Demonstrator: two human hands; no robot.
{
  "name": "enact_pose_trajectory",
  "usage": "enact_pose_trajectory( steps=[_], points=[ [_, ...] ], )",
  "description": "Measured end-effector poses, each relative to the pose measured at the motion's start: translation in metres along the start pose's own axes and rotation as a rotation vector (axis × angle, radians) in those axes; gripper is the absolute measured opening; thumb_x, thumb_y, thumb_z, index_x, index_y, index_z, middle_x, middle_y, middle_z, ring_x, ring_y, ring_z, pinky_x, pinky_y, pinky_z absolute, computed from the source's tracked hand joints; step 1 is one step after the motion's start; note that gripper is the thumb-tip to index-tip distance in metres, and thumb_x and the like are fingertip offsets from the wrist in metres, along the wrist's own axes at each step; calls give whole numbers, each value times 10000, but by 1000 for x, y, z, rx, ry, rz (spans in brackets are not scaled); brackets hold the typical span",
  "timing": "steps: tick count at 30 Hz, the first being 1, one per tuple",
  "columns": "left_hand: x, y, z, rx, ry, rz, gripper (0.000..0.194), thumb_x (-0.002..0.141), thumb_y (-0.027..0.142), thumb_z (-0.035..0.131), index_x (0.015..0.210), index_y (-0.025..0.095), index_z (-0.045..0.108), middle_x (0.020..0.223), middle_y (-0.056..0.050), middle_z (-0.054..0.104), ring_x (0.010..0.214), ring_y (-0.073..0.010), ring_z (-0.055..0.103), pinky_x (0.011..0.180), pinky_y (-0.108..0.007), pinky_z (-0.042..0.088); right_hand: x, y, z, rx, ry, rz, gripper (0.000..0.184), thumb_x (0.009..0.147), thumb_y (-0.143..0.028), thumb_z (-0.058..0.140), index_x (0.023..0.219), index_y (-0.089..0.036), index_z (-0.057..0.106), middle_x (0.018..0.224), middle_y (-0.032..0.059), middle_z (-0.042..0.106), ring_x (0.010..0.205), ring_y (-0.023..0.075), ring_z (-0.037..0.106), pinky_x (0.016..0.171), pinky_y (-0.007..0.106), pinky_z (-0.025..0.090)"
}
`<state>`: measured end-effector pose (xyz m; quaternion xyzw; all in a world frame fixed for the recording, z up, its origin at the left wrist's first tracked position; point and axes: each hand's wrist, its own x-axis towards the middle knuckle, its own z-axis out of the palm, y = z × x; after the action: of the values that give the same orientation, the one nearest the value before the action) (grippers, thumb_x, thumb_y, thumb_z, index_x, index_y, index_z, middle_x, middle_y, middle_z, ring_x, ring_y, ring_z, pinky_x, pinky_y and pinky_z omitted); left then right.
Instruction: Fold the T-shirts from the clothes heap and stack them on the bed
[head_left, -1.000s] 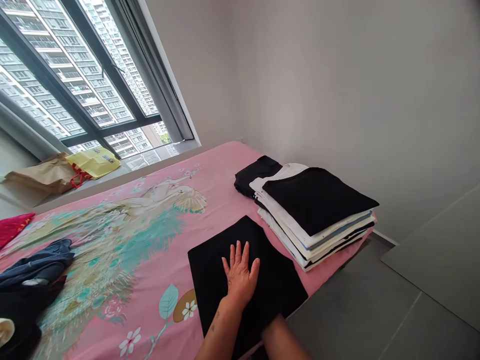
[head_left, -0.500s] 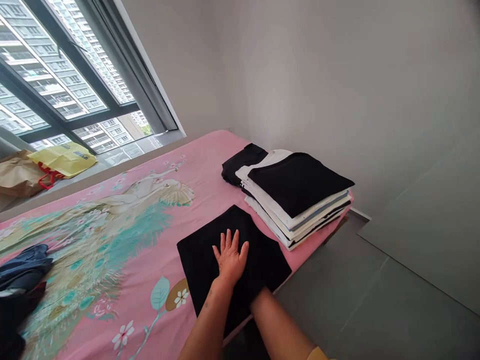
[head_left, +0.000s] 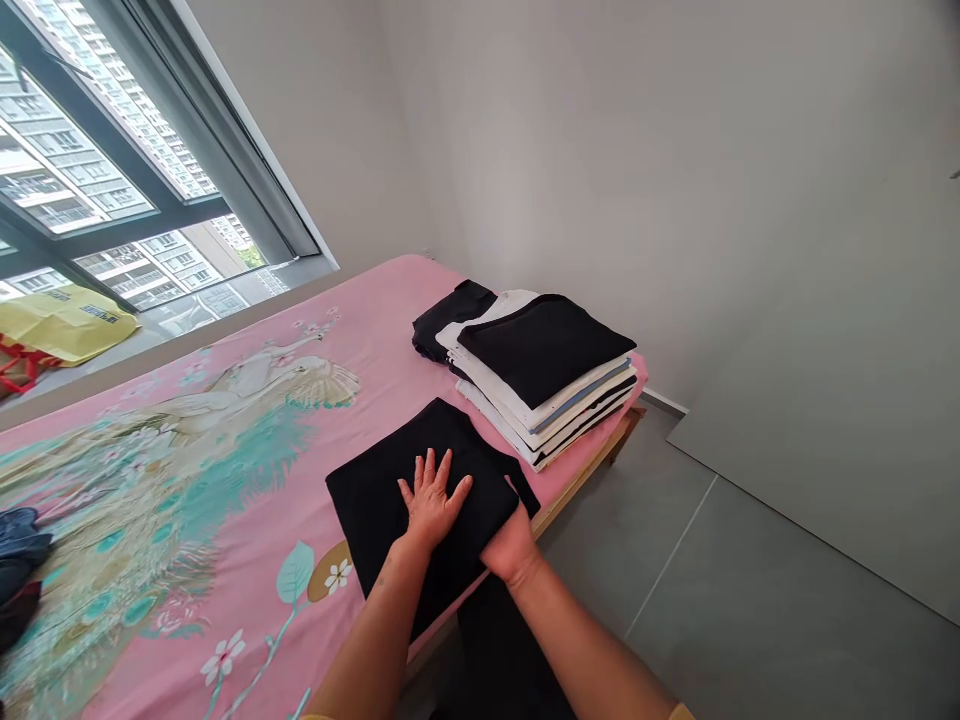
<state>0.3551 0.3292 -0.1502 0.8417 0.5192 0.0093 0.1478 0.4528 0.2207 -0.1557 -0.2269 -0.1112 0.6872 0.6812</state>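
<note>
Now left hand (head_left: 433, 508) flat on black garment (head_left: 381, 482), right hand (head_left: 513, 546) under edge.

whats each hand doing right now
Left hand: open, fingers spread, palm down on the black garment.
Right hand: at the garment's near right edge, fingers hidden by the cloth, so its grip can't be told.

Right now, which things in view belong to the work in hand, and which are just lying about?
In hand:
- black cloth, left hand flat on it, right hand at its edge
- bed beneath
- probably the folded stack

Lying about:
- yellow bag
- blue clothes, though these may belong
</note>
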Motion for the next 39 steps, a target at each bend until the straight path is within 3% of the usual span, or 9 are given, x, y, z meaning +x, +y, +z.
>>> enact_pose_trajectory(
  steps=[3,6,14,17,19,23,26,33,39],
  points=[
    [-8,2,3,74,21,84,705,815,667,322,1430,339,212,1542,-45,101,1410,-284,17,1064,-630,-8,-29,-13,-19,98,5,60,603,837,-681,302,1227,-268,503,1247,63,565,1115,250,537,922,492,412],
    [-19,11,7,113,35,215,715,815,667,320,1436,336,190,1542,-40,90,1410,-281,39,1072,-618,-22,-58,-24,-42,102,109,147,495,842,-599,420,1137,-221,540,1080,83,651,1023,251,602,878,483,444],
    [-32,31,12,101,8,302,660,848,625,289,1433,330,209,1534,-24,150,1410,-246,88,1098,-574,-29,-82,-21,-56,-333,313,68,422,760,-346,622,1137,-181,528,1076,95,640,917,194,634,714,336,525],
    [-30,26,7,46,-58,287,572,888,576,216,1419,366,228,1529,14,173,1406,-215,123,1113,-543,3,-67,-12,-58,-695,499,-78,337,710,-369,619,985,-182,563,802,27,621,677,166,590,548,304,508],
    [-29,22,6,36,-68,292,544,903,545,204,1417,369,234,1526,23,182,1404,-199,132,1120,-520,-3,-55,-6,-63,-939,639,-283,299,680,-371,623,902,-184,550,710,0,561,637,157,540,577,316,503],
    [-32,20,11,65,-16,318,553,904,528,239,1425,343,223,1526,7,184,1407,-199,119,1118,-518,-38,-37,2,-68,-1251,770,-700,391,669,-320,619,1007,-168,492,932,71,553,851,200,521,808,379,466],
    [-34,20,15,78,15,330,554,905,522,242,1426,336,226,1526,6,189,1405,-202,129,1119,-515,-45,-30,3,-68,-1391,758,-801,459,657,-253,600,1082,-154,457,1052,112,526,976,236,483,885,417,420],
    [-36,21,16,117,36,339,617,868,555,339,1430,332,217,1530,-7,177,1405,-222,126,1115,-515,-59,-26,0,-77,-1352,791,-734,349,691,-192,508,1038,-161,494,953,84,541,866,206,509,800,373,449],
    [-41,26,15,105,40,317,666,841,589,358,1433,317,219,1530,-23,175,1406,-240,115,1108,-544,-57,-33,-2,-78,-1226,770,-627,381,683,-293,554,1032,-145,518,942,88,556,768,187,535,734,339,467]
  ],
)
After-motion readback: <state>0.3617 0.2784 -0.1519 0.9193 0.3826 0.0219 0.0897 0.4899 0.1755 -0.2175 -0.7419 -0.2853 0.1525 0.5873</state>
